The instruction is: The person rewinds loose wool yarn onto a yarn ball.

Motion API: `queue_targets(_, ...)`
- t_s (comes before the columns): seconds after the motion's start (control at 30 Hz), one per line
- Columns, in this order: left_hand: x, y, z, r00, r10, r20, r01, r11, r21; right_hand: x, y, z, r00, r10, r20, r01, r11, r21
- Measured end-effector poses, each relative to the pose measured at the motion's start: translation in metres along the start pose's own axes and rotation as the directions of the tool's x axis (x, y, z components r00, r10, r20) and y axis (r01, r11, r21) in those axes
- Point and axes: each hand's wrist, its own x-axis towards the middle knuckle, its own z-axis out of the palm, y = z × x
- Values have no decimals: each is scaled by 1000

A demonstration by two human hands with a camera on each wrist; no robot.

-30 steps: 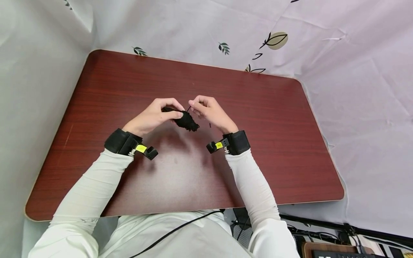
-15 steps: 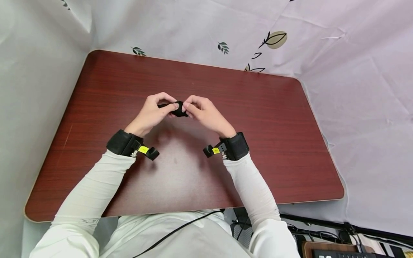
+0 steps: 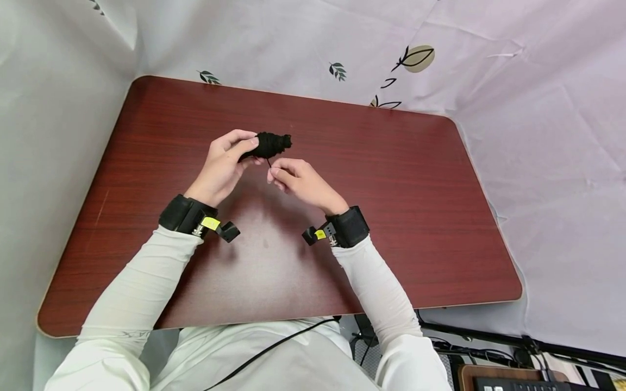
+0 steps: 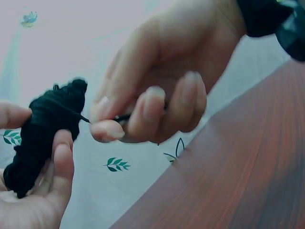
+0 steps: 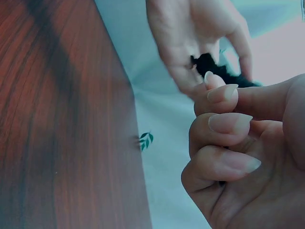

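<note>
A bundle of wound black yarn (image 3: 271, 145), long and lumpy, is held above the table by my left hand (image 3: 218, 165). The left thumb and fingers grip it near one end, and the other end sticks out to the right. A black strand (image 4: 82, 117) runs taut from the bundle to my right hand (image 3: 305, 184), which pinches it between thumb and index finger. In the left wrist view the strand passes on into the curled right fingers (image 4: 153, 102). The right wrist view shows the bundle partly hidden behind the right fingertips.
Beneath both hands lies a reddish-brown wooden table (image 3: 420, 217). A white curtain (image 3: 274, 49) with leaf prints hangs behind and beside it. A black cable (image 3: 274, 347) crosses the person's lap, and a keyboard-like device (image 3: 518, 383) sits below the table at lower right.
The left hand has tipped the yarn bundle so its free end swings up and away. The right hand, still pinching the strand, has moved from beside the bundle to below it, slightly left and nearer the body.
</note>
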Motion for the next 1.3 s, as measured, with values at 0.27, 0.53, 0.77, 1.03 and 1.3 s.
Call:
queue_targets(0.27, -3, 2, -4, 974, -37, 225, 47, 998, -40, 2, 15, -10, 999, 41, -28, -36, 984, 173)
queue_targets(0.53, -6, 5, -7, 913, -138, 383, 60, 976, 209, 0, 13, -25, 992, 71, -106, -49, 979, 198)
queue_targets(0.77, -8, 9, -6, 923, -199, 331, 60, 921, 385, 0, 3, -28, 989, 50, -141, -28, 988, 155)
queue_targets(1.03, -6, 4, -3, 968, -126, 219, -27, 810, 586, -2, -8, -28, 964, -84, -251, 59, 992, -107)
queue_targets(1.3, -6, -5, 5, 999, 18, 42, -40, 791, 610, -3, -16, -14, 895, -240, -375, 48, 890, -454)
